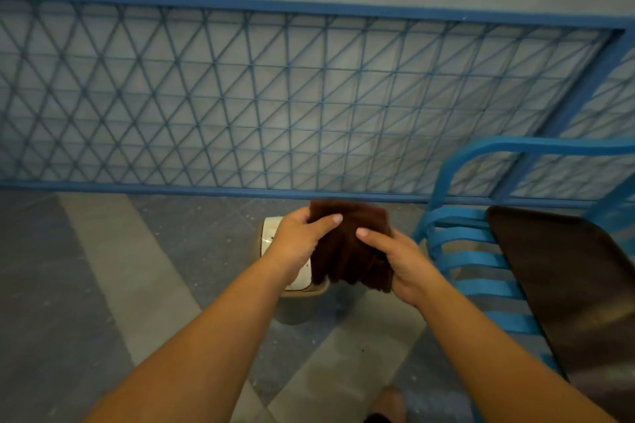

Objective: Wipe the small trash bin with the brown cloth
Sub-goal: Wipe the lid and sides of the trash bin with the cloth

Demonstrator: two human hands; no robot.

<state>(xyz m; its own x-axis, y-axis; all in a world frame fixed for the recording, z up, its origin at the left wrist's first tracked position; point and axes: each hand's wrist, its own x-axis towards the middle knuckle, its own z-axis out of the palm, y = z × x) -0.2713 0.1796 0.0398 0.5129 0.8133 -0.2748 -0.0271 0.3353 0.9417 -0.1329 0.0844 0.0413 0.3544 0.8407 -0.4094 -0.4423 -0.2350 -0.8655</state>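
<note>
1. Step in hand: this looks like readying the cloth [350, 247], not wiping yet. Both hands hold it up over the bin [302, 285], and I see no part of it pressed on the bin's surface (the hands hide much of the bin, so contact underneath can't be ruled out).

2. Where things are: the bin stands on the floor [103, 285] just before the blue mesh frame [309, 96], straight below the hands. Only its pale lid at left and its tan rim and wall below the cloth show. A blue chair [481, 251] with a dark seat is close by on the right.

3. Left hand [302, 237]: fingers curl behind the cloth's upper left edge, thumb laid over the front, a firm pinch.

4. Right hand [402, 264]: it grips the cloth's lower right side, thumb across the front, fingers wrapped behind and out of sight.

5. Arms: both forearms reach forward and down, converging over the bin.

6. Next move, as I judge it: bunch the folded cloth into one hand, lower it onto the lid or rim, and perhaps steady the bin with the other hand so that it doesn't slide.
</note>
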